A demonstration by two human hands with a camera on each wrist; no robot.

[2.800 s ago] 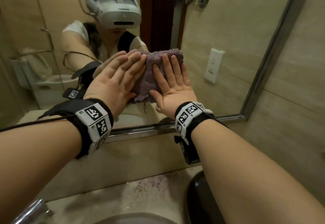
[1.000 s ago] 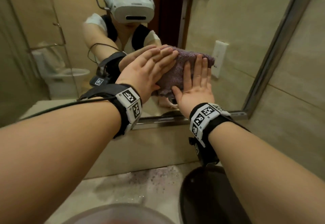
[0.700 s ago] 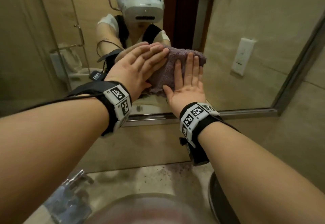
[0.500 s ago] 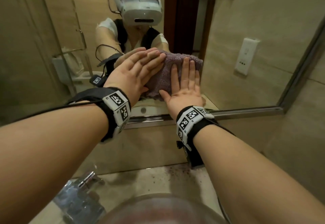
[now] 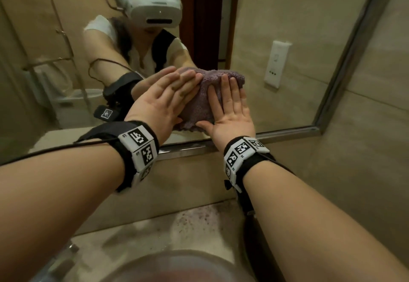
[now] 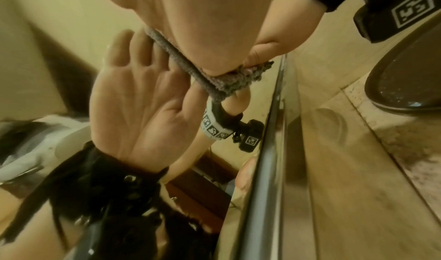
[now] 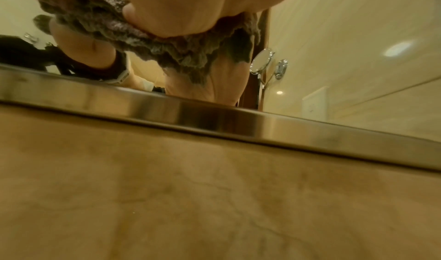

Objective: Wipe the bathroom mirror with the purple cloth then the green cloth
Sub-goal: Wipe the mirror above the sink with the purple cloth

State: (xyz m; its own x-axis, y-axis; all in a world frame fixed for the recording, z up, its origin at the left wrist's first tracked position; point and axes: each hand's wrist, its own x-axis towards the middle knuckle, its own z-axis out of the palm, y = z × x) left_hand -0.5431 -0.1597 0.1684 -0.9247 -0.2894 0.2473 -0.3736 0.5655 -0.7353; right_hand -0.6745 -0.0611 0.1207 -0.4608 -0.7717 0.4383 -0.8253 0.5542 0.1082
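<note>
Head view, two hands, left hand (image 5: 164,102), right hand (image 5: 230,113), flat on one purple cloth (image 5: 200,104), one mirror (image 5: 287,27)

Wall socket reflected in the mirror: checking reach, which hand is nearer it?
Right. The right hand presses the purple cloth just left of the socket; the left hand lies farther left.

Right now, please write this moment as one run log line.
stage: purple cloth wipe | left hand: flat on cloth | right hand: flat on cloth | cloth: against mirror, near lower frame | green cloth: unseen
</note>
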